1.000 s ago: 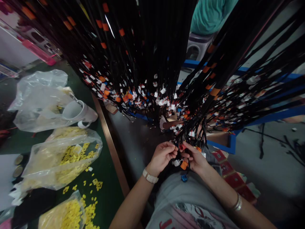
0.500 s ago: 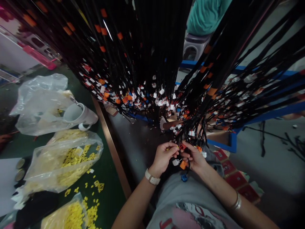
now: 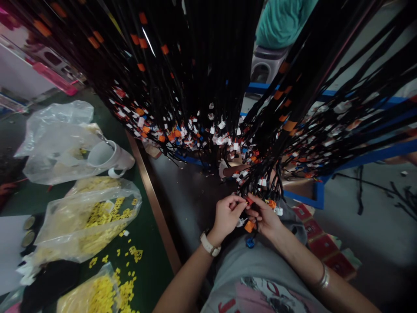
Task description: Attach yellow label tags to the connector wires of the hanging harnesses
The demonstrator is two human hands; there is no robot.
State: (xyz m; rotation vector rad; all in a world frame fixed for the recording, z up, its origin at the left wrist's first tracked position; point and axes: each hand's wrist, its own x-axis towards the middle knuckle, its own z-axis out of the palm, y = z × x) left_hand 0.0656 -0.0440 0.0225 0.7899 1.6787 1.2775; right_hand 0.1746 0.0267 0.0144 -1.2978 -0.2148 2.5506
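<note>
Both my hands meet low in the middle, under a thick curtain of hanging black wire harnesses (image 3: 208, 78) tipped with white, orange, red and blue connectors. My left hand (image 3: 227, 215), with a pale watch on the wrist, pinches its fingertips against a small red connector (image 3: 249, 201). My right hand (image 3: 265, 217), a bracelet on its wrist, is closed around the same bunch of wire ends; an orange connector (image 3: 249, 226) and a blue connector (image 3: 249, 243) dangle below it over my lap.
To the left, a green table (image 3: 143, 243) carries clear bags of small yellow parts (image 3: 87, 217), loose yellow pieces, a white mug (image 3: 109, 156) and crumpled plastic. A blue metal frame (image 3: 312, 195) and a grey stool (image 3: 270, 61) stand behind the wires; a person in teal sits there.
My left hand has shifted slightly right and closed in on the red connector, meeting the right hand's fingertips. The view has barely moved.
</note>
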